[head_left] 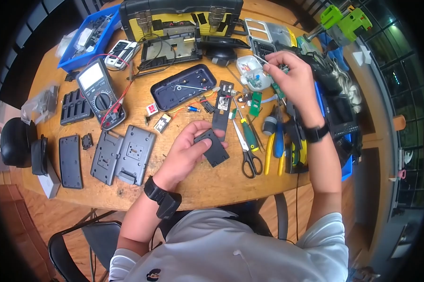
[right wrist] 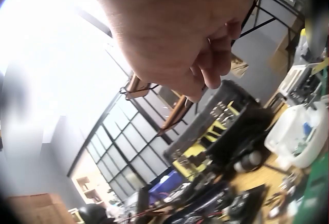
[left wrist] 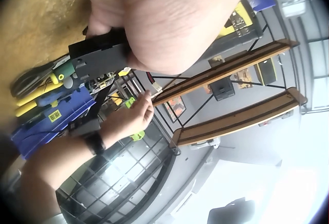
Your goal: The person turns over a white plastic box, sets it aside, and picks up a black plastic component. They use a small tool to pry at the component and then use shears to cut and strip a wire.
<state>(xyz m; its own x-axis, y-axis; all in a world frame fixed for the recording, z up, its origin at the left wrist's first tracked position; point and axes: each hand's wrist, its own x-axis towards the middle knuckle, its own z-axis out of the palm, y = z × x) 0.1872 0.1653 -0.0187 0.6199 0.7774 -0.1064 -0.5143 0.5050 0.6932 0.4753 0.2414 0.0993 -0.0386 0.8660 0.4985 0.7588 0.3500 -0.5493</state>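
My left hand [head_left: 182,151] grips a small black rectangular plastic case [head_left: 215,154], thumb across its top face. In the left wrist view this case [left wrist: 97,62] shows edge and side below the palm. My right hand [head_left: 294,77] is raised over the right back of the table, beside a small white box [head_left: 247,66] of small parts. Its fingertips pinch a thin pale rod [head_left: 259,58], whose kind I cannot tell. Beyond the left hand lies a long dark strip-like panel [head_left: 220,117]. A dark blue empty-looking housing [head_left: 167,89] rests behind it.
Scissors [head_left: 247,157], a green screwdriver [head_left: 249,135] and yellow-handled pliers [head_left: 268,157] lie right of the left hand. A multimeter [head_left: 99,91], grey mounting plates [head_left: 135,152] and a blue bin [head_left: 66,63] are leftward. A toolbox [head_left: 179,9] stands at the back.
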